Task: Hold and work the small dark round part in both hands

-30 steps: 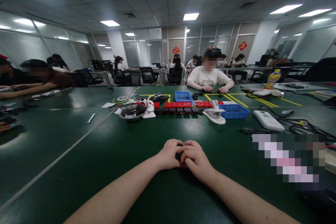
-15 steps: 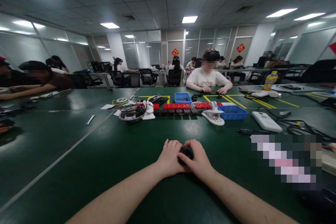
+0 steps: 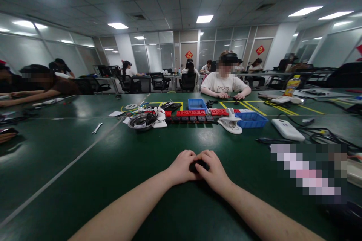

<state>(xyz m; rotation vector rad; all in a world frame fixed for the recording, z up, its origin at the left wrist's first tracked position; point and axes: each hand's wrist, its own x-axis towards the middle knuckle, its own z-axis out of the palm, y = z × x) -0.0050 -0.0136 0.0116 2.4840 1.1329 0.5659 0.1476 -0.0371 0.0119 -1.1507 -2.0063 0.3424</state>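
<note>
Between my two hands is a small black rounded object [image 3: 195, 166], mostly covered by fingers, so its kind does not show. My left hand [image 3: 183, 166] is closed around its left side. From the right, my right hand [image 3: 214, 169] grips it, with the thumb lying across its front and the fingers curled over the top. Both hands rest low over the green table [image 3: 158, 211], close together, their fingertips nearly meeting.
Ahead lie red power strips [image 3: 190, 113], a metal bowl of cables [image 3: 141, 122], white clamps [image 3: 230, 122] and blue trays [image 3: 251, 119]. A wrench [image 3: 97, 128] is at left; a white power bank [image 3: 287, 129] and cables are at right. A co-worker [image 3: 225, 81] sits opposite.
My right thumb has shifted slightly, and the black object appears turned or tilted between my hands, its round face less visible. Both hands stay in nearly the same place.
</note>
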